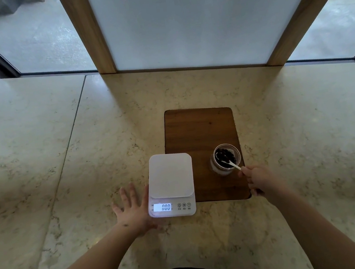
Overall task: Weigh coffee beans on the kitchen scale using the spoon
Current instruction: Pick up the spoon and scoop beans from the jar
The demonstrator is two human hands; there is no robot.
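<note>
A white kitchen scale [169,175] sits on the marble counter, its lit display reading 000 and its platform bare. To its right a small clear glass jar [218,167] holds dark coffee beans [224,153]. My right hand [257,180] pinches the handle of a white spoon [234,165], whose bowl dips into the beans. My left hand [131,208] lies flat with fingers spread on the counter, touching the scale's left edge.
The jar stands on a dark wooden board [200,131] set into the marble counter [87,166]. A wood-framed white panel [181,23] rises at the back edge, with windows either side. A seam in the counter runs at the left.
</note>
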